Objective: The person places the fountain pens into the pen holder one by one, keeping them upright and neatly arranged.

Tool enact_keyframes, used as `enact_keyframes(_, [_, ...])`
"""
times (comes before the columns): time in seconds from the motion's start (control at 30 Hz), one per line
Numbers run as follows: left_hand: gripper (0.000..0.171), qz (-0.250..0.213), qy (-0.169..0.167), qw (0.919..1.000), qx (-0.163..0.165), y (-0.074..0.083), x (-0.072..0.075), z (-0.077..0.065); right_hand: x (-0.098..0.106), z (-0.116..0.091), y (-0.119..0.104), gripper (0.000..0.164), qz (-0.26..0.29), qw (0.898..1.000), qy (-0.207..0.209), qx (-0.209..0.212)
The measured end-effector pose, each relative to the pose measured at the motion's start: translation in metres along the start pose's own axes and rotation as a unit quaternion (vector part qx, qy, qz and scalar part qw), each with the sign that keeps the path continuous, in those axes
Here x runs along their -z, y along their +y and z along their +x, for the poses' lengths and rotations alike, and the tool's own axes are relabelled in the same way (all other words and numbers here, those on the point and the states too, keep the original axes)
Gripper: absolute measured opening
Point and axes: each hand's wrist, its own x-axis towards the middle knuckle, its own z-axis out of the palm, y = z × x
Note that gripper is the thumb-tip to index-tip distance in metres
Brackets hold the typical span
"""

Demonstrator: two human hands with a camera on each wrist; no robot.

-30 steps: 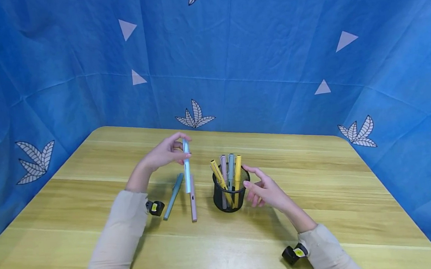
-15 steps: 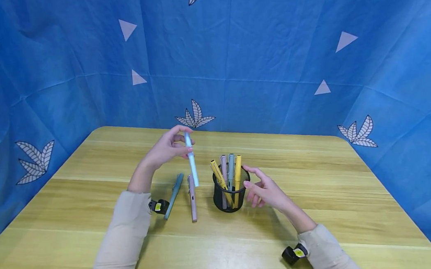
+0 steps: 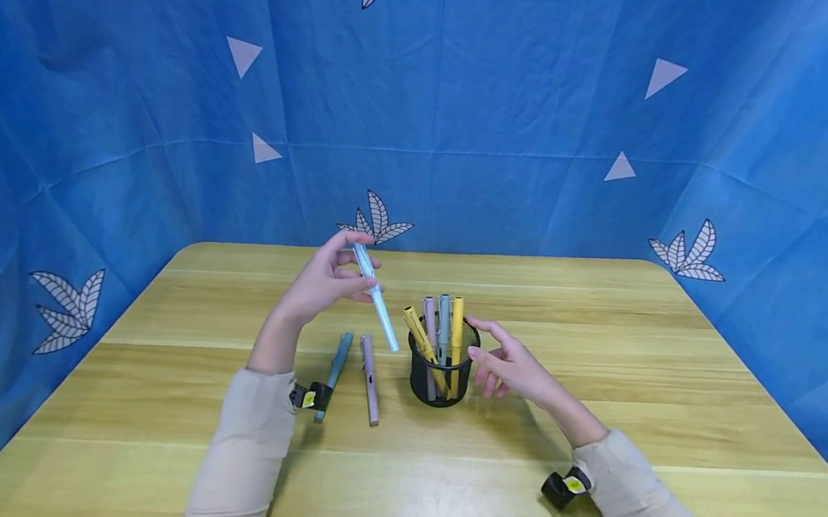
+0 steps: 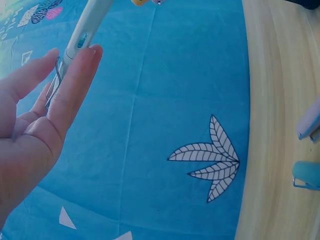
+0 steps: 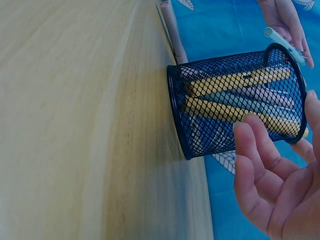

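Observation:
My left hand (image 3: 326,282) pinches a light-blue pen (image 3: 382,312) by its clipped cap end between thumb and fingers. The pen is raised above the table, its lower end slanting down toward the pen holder. In the left wrist view, the pen (image 4: 87,27) shows a small window in its barrel. My right hand (image 3: 509,366) grips the right side of a black mesh pen holder (image 3: 422,384), thumb and index finger at its rim. Two yellow pens (image 3: 456,319), a lilac pen (image 3: 428,313) and a blue-grey pen (image 3: 444,320) stand in it.
On the wooden table (image 3: 604,342) lie a teal pen (image 3: 341,354), partly behind the left wrist camera (image 3: 316,396), and a lilac pen (image 3: 370,380) left of the holder. A blue patterned cloth (image 3: 446,90) hangs behind the table.
My left hand has risen and moved right with the light-blue pen, whose lower end has swung right toward the holder. My right hand and the pen holder stay where they were.

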Motion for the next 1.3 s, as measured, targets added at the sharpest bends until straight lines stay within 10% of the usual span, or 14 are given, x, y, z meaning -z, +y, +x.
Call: enact_keyframes(1.3, [0.06,-0.036,0.031,0.9989,0.004,-0.004,-0.027,0.006,0.003,0.009,0.02,0.054,-0.002,1.0,0.007,-0.003])
